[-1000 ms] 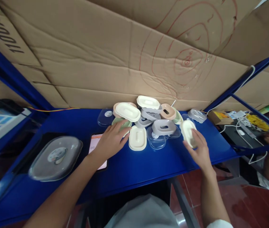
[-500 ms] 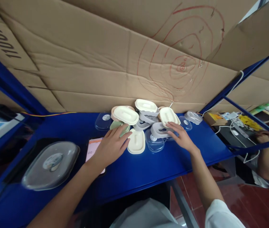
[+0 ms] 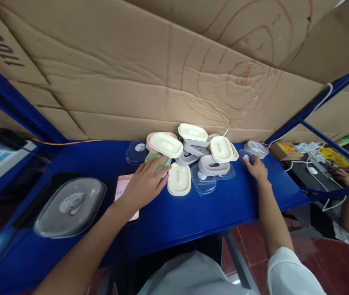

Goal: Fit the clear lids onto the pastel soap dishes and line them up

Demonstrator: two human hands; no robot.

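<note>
My left hand (image 3: 146, 180) lies with fingers stretched out and apart over a pale green plastic piece (image 3: 153, 157), partly covering it. Its fingertips come close to a cream tray-shaped piece (image 3: 179, 179). My right hand (image 3: 256, 169) is at a small clear lid (image 3: 245, 157) on the right, thumb and fingers closed at its edge; the lid still lies on the table. Just beyond this hand sits a clear box-like cover (image 3: 256, 148). Between my hands is a loose pile with a grey piece (image 3: 213, 165) and another cream piece (image 3: 221, 148) on top.
A phone (image 3: 121, 185) lies beside my left forearm on the blue table (image 3: 174, 217). A large clear lid (image 3: 69, 207) is at the left. Cardboard (image 3: 115, 82) walls the back. At far right, another person's hands are near a black surface with cables (image 3: 312, 180).
My right hand has moved right, from the cream and grey pieces to the small clear lid. My left hand stays over the green piece. The view has shifted slightly.
</note>
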